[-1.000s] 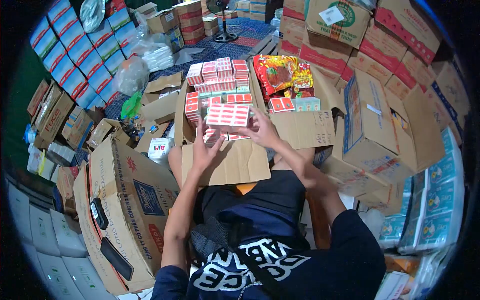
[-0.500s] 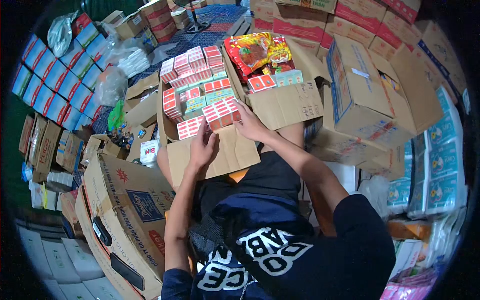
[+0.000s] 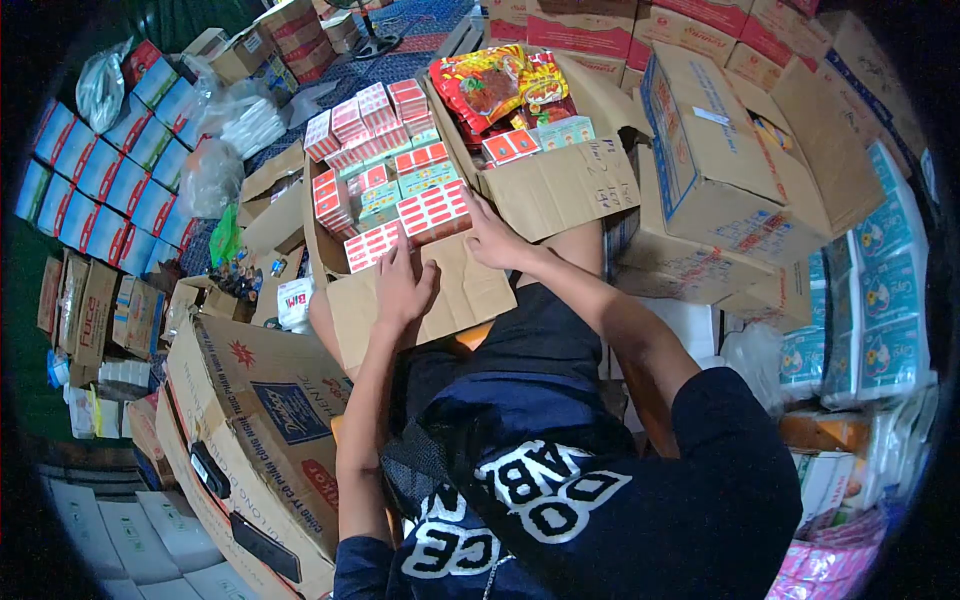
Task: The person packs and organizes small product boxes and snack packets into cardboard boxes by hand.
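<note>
A block of small red-and-white boxes [image 3: 434, 208] lies at the near edge of an open carton [image 3: 315, 235], beside another red-and-white pack [image 3: 372, 246]. My left hand [image 3: 405, 287] rests over the carton's front flap [image 3: 425, 308], fingers stretched out and fingertips at the edges of both packs. At the block's right end is my right hand [image 3: 497, 238], its fingers extended along the side and not wrapped round it. Behind lie more stacked small boxes [image 3: 370, 115], some red and white, some pale green.
To the right, a second carton [image 3: 570, 190] holds red-and-yellow food packets [image 3: 490, 85] and small boxes. A large open carton [image 3: 720, 170] stands farther right. At left is a tall carton [image 3: 250, 400] with a phone [image 3: 265, 545] on it. Blue-and-white boxes [image 3: 105, 165] are stacked far left.
The block has settled flatter beside the other pack. My left hand's fingers have straightened and reach onto the packs; my right hand stays at the block's right end. The whole view has shifted slightly.
</note>
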Tool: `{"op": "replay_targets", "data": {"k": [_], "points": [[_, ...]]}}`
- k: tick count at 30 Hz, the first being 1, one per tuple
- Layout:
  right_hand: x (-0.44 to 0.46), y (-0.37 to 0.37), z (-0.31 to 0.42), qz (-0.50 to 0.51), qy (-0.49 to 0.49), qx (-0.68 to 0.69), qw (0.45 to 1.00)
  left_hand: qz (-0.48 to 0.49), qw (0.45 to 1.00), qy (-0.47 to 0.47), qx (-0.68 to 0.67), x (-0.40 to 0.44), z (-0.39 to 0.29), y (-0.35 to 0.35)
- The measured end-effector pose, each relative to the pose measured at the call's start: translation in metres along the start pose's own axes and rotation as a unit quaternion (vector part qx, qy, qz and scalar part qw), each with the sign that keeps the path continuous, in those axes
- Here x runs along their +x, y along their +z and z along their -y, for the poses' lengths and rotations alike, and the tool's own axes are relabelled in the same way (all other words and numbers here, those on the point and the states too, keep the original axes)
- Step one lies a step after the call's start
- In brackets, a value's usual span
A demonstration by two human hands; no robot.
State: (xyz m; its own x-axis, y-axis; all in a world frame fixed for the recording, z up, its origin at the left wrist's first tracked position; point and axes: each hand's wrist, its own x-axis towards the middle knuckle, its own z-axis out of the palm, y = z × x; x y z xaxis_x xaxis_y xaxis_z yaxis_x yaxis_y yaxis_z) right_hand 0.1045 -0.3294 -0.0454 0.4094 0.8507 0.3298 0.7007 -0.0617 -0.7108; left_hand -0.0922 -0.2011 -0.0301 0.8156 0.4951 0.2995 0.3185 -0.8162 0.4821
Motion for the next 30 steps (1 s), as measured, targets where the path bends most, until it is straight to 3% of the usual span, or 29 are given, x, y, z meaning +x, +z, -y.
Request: {"op": "replay_targets", "data": {"k": [8, 15, 19, 21, 22, 25, 27, 28, 30], "points": [[-0.004, -0.013, 0.017, 0.034, 0.069, 0.044, 0.996, 0.017, 1.0, -0.004, 0.012, -0.002, 0.002, -0.005], [-0.007, -0.006, 0.009, 0.028, 0.041, 0.001, 0.999, -0.036, 0.998, 0.036, 0.029, -0.002, 0.005, -0.001], [-0.008, -0.003, 0.007, 0.006, -0.005, -0.025, 1.0, -0.002, 0.997, 0.021, -0.08, 0.009, 0.007, -0.022], [0.006, -0.01, 0.005, -0.005, -0.032, -0.036, 0.999, -0.176, 0.972, 0.111, -0.106, 0.02, -0.031, -0.08], [0.017, -0.025, 0.013, 0.034, 0.015, 0.07, 0.997, -0.198, 0.962, 0.086, -0.167, 0.02, -0.062, -0.114], [0.034, -0.065, 0.037, 0.121, 0.136, 0.286, 0.941, -0.364, 0.878, 0.211, -0.228, 0.023, -0.102, -0.188], [0.053, -0.084, 0.042, -0.037, 0.213, 0.403, 0.889, -0.418, 0.818, 0.287, -0.272, 0.023, -0.112, -0.221], [0.062, -0.087, 0.025, -0.031, 0.22, 0.402, 0.888, -0.416, 0.8, 0.32, -0.291, 0.024, -0.116, -0.234], [0.071, -0.1, -0.018, -0.133, 0.177, 0.526, 0.821, -0.398, 0.782, 0.359, -0.318, 0.032, -0.122, -0.249]]}}
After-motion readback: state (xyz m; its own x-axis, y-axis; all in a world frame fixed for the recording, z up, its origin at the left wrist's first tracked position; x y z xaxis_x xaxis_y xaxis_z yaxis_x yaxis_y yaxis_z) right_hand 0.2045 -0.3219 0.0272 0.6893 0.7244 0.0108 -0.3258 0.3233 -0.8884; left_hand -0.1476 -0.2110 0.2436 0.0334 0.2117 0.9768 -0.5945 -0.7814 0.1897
